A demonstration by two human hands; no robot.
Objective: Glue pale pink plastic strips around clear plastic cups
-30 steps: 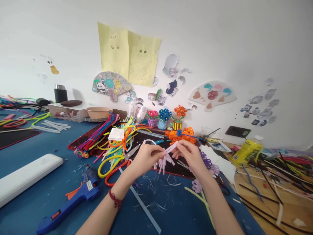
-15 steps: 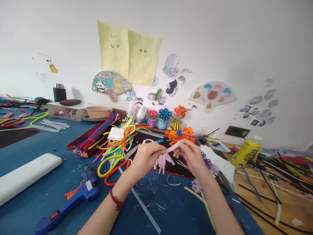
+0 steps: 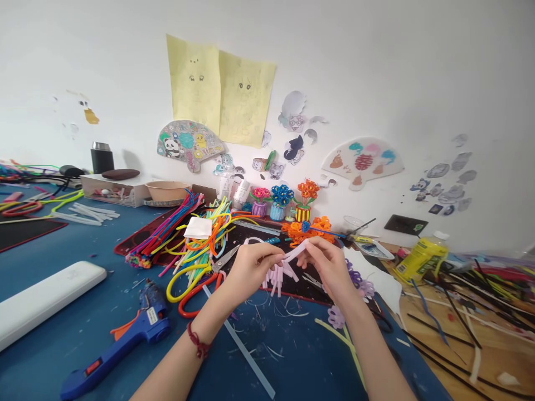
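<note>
Between my two hands runs a short pale pink pipe cleaner (image 3: 296, 252), bent where my right fingers meet it. My left hand (image 3: 256, 267) pinches its left end between thumb and finger. My right hand (image 3: 325, 264) has thumb and forefinger closed on the other end. Just beneath, a bunch of short pale pink pipe cleaner pieces (image 3: 279, 279) lies over the dark mat, partly hidden by my left fingers. Scissors (image 3: 215, 273) with yellow and red handles rest left of my left hand. Purple looped flowers (image 3: 335, 316) lie beside my right wrist.
A blue glue gun (image 3: 142, 328) and a clear glue stick (image 3: 251, 359) lie on the blue table. Bundles of coloured pipe cleaners (image 3: 171, 228) fill the left of the mat. Small potted flowers (image 3: 282, 203) stand at the wall; a yellow bottle (image 3: 422, 259) is at right.
The pale pink pipe cleaner now shows a sharper bend near my right fingertips. Both hands have stayed in nearly the same place.
</note>
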